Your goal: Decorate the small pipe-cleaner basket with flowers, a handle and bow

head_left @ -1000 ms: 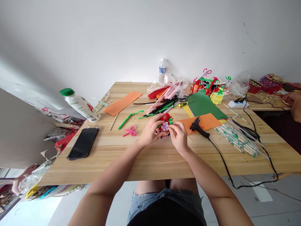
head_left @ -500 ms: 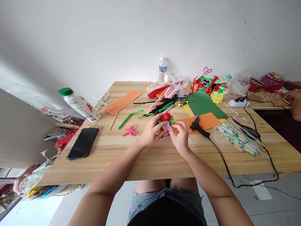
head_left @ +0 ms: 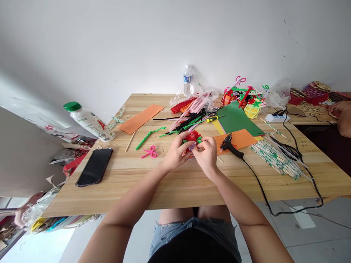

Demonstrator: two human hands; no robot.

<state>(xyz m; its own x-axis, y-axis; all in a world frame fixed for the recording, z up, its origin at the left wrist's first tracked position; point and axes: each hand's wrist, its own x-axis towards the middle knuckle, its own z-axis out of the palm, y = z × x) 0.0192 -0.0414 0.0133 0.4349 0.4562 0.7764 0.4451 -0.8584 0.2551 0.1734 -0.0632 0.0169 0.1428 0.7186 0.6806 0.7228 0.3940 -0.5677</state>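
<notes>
Between my hands, over the near middle of the table, is a pipe-cleaner flower piece (head_left: 193, 136) with a red bloom, green leaves and a small purple flower (head_left: 192, 146) at its front. My left hand (head_left: 176, 150) is closed around its left side. On the right, my right hand (head_left: 206, 153) presses thumb and fingers on the purple flower, covering part of it. The underside of the piece is mostly hidden by my fingers. To the left lie a pink pipe-cleaner bow (head_left: 150, 152) and a coiled green pipe cleaner (head_left: 145, 140).
A black glue gun (head_left: 231, 146) rests on orange paper (head_left: 247, 138), its cord hanging over the front edge. Bundled sticks (head_left: 275, 159) lie right; a phone (head_left: 94, 167) and white bottle (head_left: 91, 122) stand left. Pipe cleaners (head_left: 192, 109) pile behind. Another person's hand (head_left: 340, 109) is far right.
My right hand has shifted slightly left, and its fingers now cover more of the purple flower. The left hand keeps its hold. The whole view has shifted a little.
</notes>
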